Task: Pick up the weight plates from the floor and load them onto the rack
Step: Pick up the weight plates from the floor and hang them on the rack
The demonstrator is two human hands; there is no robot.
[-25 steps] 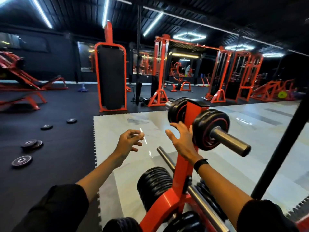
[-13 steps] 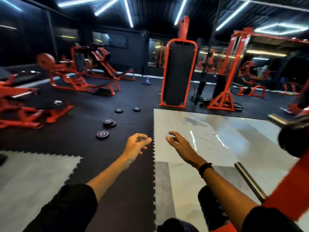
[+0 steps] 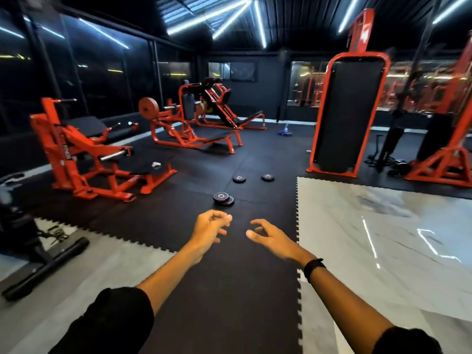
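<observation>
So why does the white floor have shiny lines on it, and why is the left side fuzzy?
Head view: the shiny lines are ceiling lights mirrored on the glossy white floor; the dark shape at the left edge looks smeared, probably blur from the camera moving.

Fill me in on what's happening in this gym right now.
A person is clearing weight plates off the black floor mat. Both arms reach forward, but the left hand and right hand hold nothing, fingers loosely curled. Just ahead of the hands lies a pair of overlapping plates, and two single plates lie farther off. None is picked up yet. The rack is not in view.
</observation>
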